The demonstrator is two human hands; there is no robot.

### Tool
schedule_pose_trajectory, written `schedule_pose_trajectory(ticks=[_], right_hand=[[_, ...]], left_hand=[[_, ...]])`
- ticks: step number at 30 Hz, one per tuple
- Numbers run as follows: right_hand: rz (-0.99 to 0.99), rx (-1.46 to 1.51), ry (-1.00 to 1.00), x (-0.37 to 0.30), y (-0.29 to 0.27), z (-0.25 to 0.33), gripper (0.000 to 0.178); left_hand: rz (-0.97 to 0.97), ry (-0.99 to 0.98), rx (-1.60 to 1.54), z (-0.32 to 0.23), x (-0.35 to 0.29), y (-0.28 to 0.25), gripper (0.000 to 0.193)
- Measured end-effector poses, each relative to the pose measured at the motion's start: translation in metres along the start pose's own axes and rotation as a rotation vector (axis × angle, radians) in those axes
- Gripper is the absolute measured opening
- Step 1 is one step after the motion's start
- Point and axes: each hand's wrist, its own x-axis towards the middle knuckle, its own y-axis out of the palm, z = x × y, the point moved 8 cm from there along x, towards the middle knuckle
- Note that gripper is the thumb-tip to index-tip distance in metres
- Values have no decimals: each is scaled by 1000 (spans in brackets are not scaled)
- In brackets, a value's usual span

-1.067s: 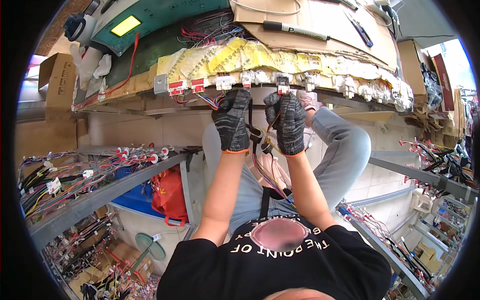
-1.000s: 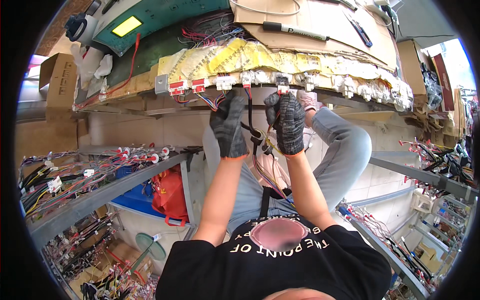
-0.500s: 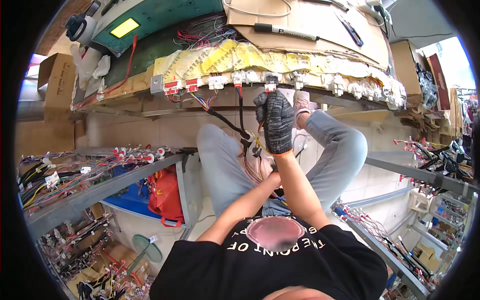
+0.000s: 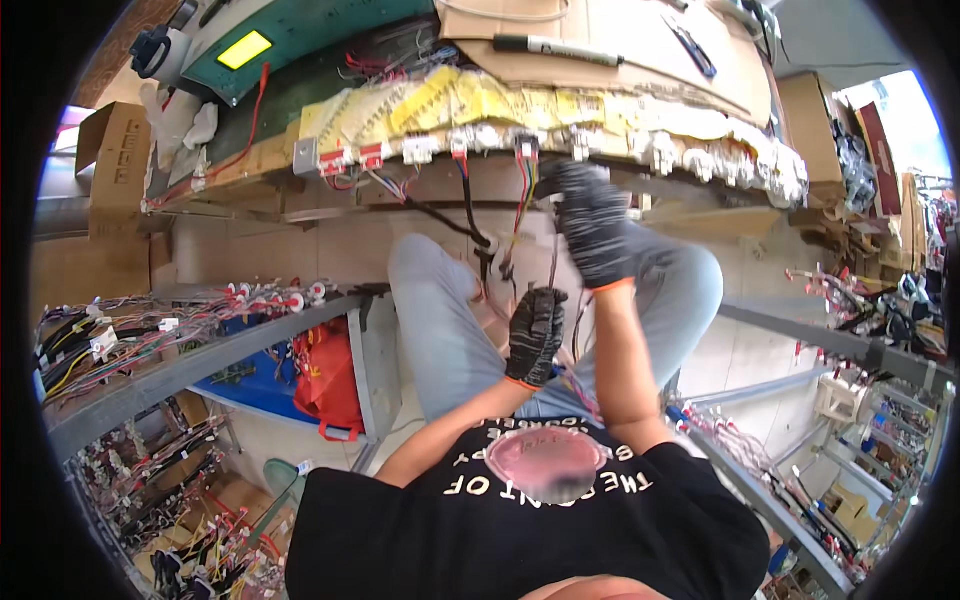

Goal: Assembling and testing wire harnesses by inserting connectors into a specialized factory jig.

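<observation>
Left hand [image 4: 536, 335]: grey-black knit glove, orange cuff; low, over the lap, fingers curled in. Cannot tell whether it pinches a wire.
Right hand [image 4: 595, 220]: matching glove, motion-blurred; raised, near the front edge of the surface [image 4: 225, 145], just right of the dark connector [image 4: 526, 147]. Grip unclear; cannot tell if anything is pinched.
Harness [image 4: 440, 217]: black-sleeved branches hang below the front edge and come together above the lap, between the knees; lower part runs toward the left hand.
Connector row: two red-and-white plugs at left, then a white plug [image 4: 419, 150], a smaller red-and-white one [image 4: 460, 148], then the dark connector; all along the front edge.
Coloured wires [image 4: 520, 195]: red and yellow among them, dropping from the dark connector.
Edge covering: yellow tape [image 4: 420, 110], wrinkled, behind the row.
Farther back: marker [image 4: 555, 48] and utility knife [image 4: 690, 48] on a cardboard sheet [image 4: 640, 82]; green box [image 4: 210, 75] with lit yellow panel [image 4: 245, 50] at left.
Left side, low: red bag [image 4: 330, 380] beside a metal frame.
</observation>
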Motion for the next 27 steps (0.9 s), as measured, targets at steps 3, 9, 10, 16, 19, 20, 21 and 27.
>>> schedule_pose_trajectory(ticks=[3,9,10,16,19,20,21,27], right_hand=[[519,341,342,-30,-12,-43,34],[482,1328,586,-67,-22,-12,41],[401,1799,987,-76,-21,-4,48],[371,1438,1036,-86,-23,-41,75],[17,1560,1342,-105,-22,-83,72],[-158,1654,1410,-113,-25,-96,63],[-173,1599,1392,-119,-31,-114,53],[-677,1350,1207,-157,-143,-207,30]], left_hand=[[-176,-266,-1132,6,-1,-1,12],[100,346,-397,-81,0,-33,32],[112,343,-397,-81,-1,-29,32],[353,427,-244,-103,-12,-2,27],[422,684,-213,-134,-37,-12,22],[572,771,-165,-138,-54,-6,22],[740,859,-44,-140,-69,6,21],[1071,968,-14,-131,-117,32,29]])
